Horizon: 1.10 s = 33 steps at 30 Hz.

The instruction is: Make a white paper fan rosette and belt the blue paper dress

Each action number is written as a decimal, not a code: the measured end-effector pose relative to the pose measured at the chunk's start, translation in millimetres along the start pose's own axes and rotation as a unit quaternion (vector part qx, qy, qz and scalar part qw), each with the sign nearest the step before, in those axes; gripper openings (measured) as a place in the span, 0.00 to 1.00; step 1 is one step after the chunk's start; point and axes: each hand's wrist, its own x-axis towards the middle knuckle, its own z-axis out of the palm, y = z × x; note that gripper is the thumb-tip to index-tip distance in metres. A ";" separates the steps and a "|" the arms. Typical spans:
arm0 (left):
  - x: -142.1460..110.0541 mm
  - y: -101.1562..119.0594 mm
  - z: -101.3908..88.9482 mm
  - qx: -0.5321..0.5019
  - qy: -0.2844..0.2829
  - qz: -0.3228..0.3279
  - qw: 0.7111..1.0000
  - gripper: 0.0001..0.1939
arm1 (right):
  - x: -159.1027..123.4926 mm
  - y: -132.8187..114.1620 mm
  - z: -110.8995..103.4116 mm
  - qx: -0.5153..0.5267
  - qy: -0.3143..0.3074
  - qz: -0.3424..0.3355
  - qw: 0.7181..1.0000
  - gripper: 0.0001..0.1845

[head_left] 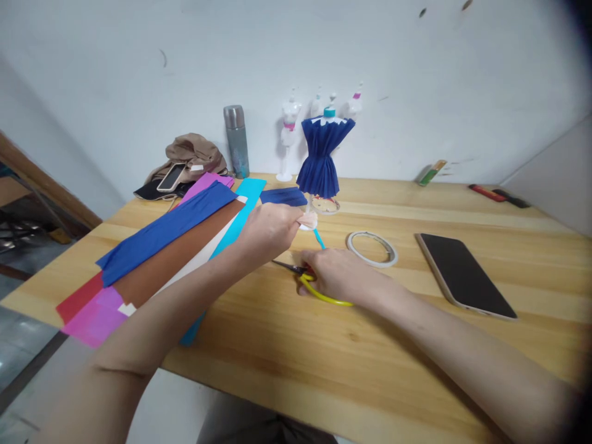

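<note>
My left hand [272, 228] is closed, pinching a small pale pink pleated piece [305, 219], perhaps crepe paper, at its fingertips. Low over the table, my right hand [340, 271] is closed on yellow-handled scissors [326, 300], whose dark blades point left. Just beyond both hands stands a small mannequin wearing a pleated dark blue dress [320, 157]; its stand is partly hidden behind the pink piece. A narrow turquoise strip [319, 239] shows between the hands. Left of my left hand lie overlapping coloured paper sheets, among them a blue one [166, 231] and a brown one [180, 250].
A roll of white tape [372, 248] and a large phone [465, 274] lie to the right. Along the wall are a thermos [237, 142], other white mannequins [290, 132], a brown cloth bundle [192, 154], a green item [431, 173] and a red cutter [486, 192].
</note>
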 end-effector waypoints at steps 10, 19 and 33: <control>-1.9 11.6 -13.2 0.054 -0.037 -0.112 0.992 0.14 | -0.6 1.7 -1.1 0.001 0.003 -0.024 1.000 0.12; 1.4 6.3 -8.2 -0.045 -0.043 -0.099 0.993 0.12 | 1.8 5.1 8.2 0.013 0.052 -0.060 0.997 0.09; -4.1 9.8 -10.3 -0.124 -0.049 -0.053 0.990 0.13 | -9.2 8.0 -9.9 0.050 -0.012 -0.134 0.990 0.13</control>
